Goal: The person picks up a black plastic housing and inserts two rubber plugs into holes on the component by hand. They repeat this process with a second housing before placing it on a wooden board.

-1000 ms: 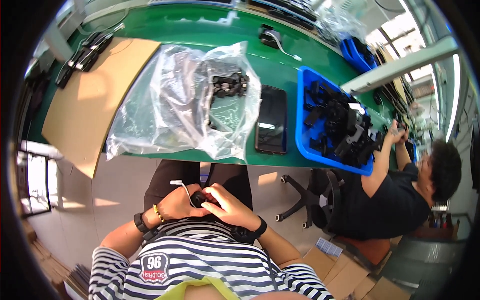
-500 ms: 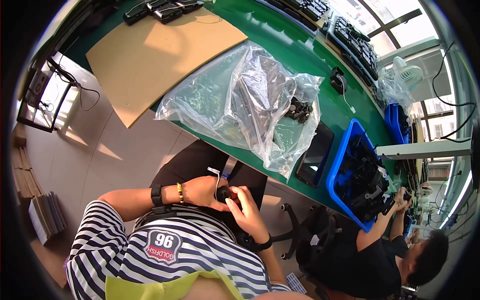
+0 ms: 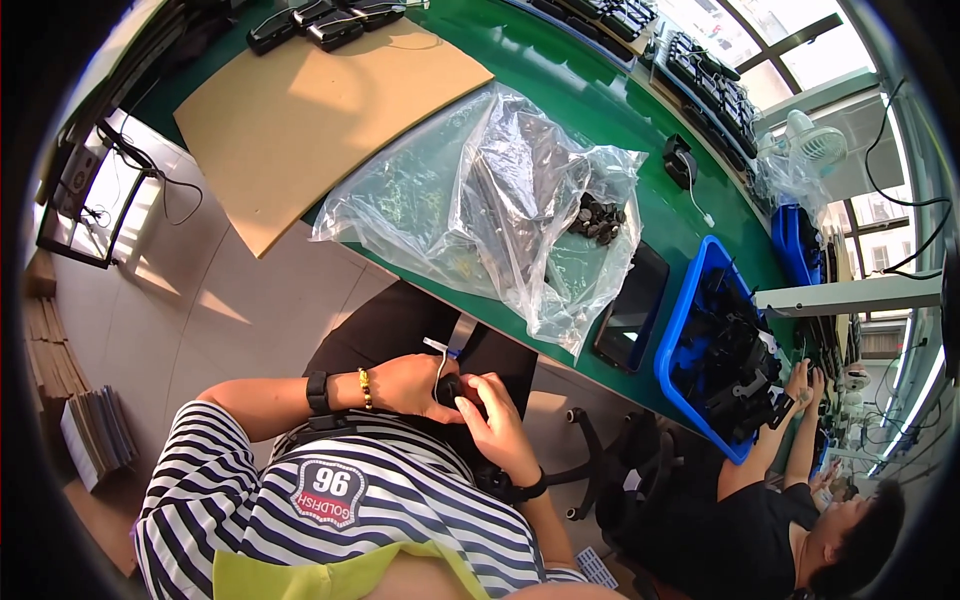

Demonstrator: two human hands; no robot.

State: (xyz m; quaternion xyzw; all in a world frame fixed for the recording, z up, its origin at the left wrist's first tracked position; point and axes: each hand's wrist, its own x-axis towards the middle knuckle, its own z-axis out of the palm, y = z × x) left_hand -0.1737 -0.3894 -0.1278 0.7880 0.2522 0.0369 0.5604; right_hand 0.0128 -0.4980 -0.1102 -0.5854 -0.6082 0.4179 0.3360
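Close to my body, over my lap, both hands are closed round a small black part [image 3: 449, 388] with a white cable [image 3: 438, 362] that ends in a plug. My left hand [image 3: 405, 386] grips the part from the left, its fingers curled. From the right, my right hand [image 3: 495, 422] presses its thumb and fingertips against it. Much of the part is hidden by my fingers. Beyond my hands, a clear plastic bag [image 3: 430, 200] with small dark pieces [image 3: 598, 219] lies on the green table [image 3: 560, 65].
A tan board [image 3: 320, 110] overhangs the table's left end. A dark tablet-like slab [image 3: 632, 305] and a blue bin [image 3: 668, 350] of black parts line the right edge. Farther back sits a black part with a cable [image 3: 681, 162]. A co-worker [image 3: 740, 520] sits at the right by an office chair [image 3: 630, 470].
My hands stay on the black part with hardly any shift. At the right, the co-worker's hands and head have moved slightly.
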